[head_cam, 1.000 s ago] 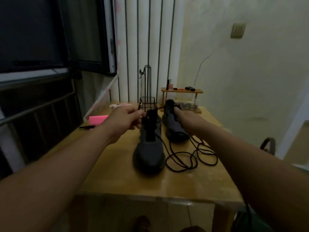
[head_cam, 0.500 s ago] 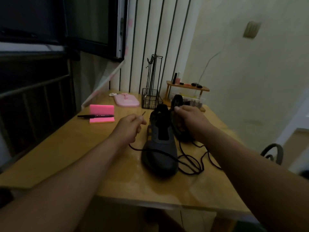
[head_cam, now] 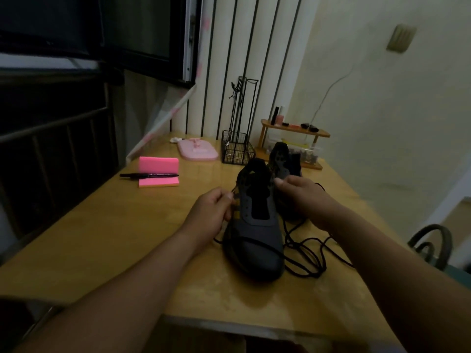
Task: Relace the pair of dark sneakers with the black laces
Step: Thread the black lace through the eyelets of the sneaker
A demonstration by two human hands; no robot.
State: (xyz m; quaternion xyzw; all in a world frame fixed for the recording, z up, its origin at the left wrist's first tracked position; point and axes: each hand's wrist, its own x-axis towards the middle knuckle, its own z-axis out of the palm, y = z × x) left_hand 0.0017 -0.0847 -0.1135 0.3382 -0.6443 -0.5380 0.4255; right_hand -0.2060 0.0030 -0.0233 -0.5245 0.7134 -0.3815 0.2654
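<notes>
Both forearms stretch forward: left hand (head_cam: 211,215) pinching the lace (head_cam: 218,241) (fingers curled tight), right hand (head_cam: 303,197) gripping the sneaker (head_cam: 254,261).

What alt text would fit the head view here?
A person's left hand pinches a black lace beside the near dark sneaker on a wooden table, while the right hand holds its upper edge. The second sneaker stands behind.

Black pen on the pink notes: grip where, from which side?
Probably pinch the black pen at its left end, from above: it lies flat across the pink notes; their raised flap crowds the barrel behind, while the left end overhangs the table.
</notes>
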